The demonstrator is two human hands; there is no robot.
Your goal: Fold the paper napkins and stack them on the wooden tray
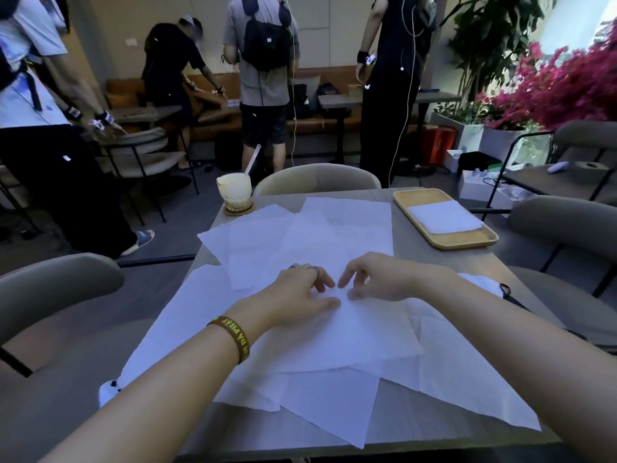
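Observation:
Several unfolded white paper napkins lie overlapping across the grey table. One napkin lies on top of the pile near me. My left hand and my right hand meet at its far edge, fingers curled, and each pinches the paper there. The wooden tray sits at the far right corner of the table. A folded white napkin lies flat in it.
A glass drink with a straw stands on a coaster at the table's far left corner. Padded chairs surround the table. Several people stand beyond it. A black cord lies at the right edge.

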